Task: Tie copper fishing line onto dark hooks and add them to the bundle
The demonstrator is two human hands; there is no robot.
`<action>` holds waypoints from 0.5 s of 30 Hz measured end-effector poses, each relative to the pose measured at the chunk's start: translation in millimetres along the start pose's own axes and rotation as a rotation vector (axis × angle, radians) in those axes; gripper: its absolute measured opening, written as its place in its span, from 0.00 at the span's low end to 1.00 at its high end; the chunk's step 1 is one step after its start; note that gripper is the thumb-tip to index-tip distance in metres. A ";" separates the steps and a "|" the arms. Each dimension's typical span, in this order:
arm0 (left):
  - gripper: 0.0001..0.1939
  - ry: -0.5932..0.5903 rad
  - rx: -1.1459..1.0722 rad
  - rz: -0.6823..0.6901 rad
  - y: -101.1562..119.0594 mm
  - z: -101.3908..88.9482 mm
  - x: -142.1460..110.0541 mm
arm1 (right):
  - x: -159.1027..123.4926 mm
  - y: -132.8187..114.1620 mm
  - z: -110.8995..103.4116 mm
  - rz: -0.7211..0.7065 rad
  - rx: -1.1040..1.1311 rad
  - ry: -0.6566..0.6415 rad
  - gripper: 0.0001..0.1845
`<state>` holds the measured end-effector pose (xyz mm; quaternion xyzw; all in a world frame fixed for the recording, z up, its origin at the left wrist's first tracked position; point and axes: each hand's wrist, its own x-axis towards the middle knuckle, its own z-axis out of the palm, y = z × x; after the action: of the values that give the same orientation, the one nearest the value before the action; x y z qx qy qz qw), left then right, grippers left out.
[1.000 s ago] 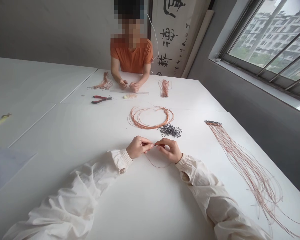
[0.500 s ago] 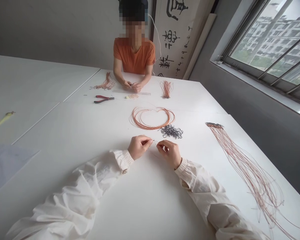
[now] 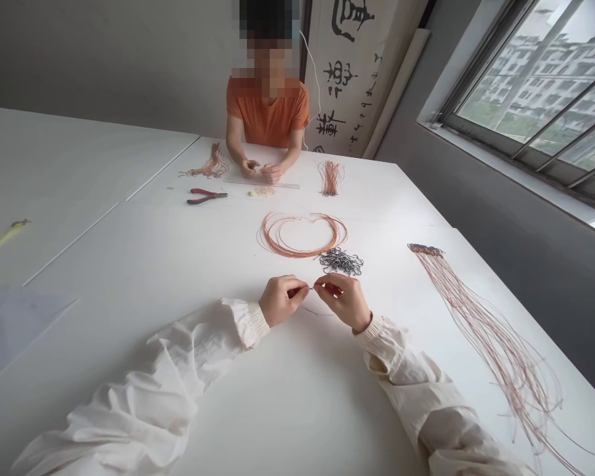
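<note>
Left of centre, the left hand (image 3: 279,300) pinched a thin copper wire (image 3: 320,312) with fingertips together, and the right hand (image 3: 342,301) closed on it opposite, above the white table (image 3: 129,264); the wire's end looked hooked, though it was too small to tell. A wire coil (image 3: 302,236) and black hooks (image 3: 341,262) lay ahead, and at right, finished-looking strands (image 3: 490,344) were spread out.

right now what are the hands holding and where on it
The left hand and right hand both pinch a thin copper-coloured wire at the fingertips; the fingers hide the exact spot of the hold.
</note>
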<state>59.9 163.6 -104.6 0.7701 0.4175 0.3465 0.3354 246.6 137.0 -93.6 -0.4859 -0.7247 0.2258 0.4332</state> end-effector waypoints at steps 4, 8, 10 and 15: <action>0.12 -0.039 -0.003 0.036 2.0 2.7 -2.8 | 6.8 9.0 -6.5 0.105 0.120 -0.049 0.07; 0.12 -0.055 -0.011 0.068 5.1 4.1 -5.0 | 9.8 16.2 -7.5 0.183 0.230 -0.096 0.09; 0.12 -0.052 -0.018 0.085 6.7 4.7 -6.0 | 10.0 18.9 -6.9 0.213 0.285 -0.125 0.10; 0.13 -0.028 -0.042 0.135 9.8 5.4 -8.1 | 10.2 23.7 -6.1 0.269 0.408 -0.198 0.11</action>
<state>65.0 151.2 -101.7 0.7941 0.3527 0.3662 0.3330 262.2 155.7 -104.0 -0.4561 -0.6317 0.4694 0.4154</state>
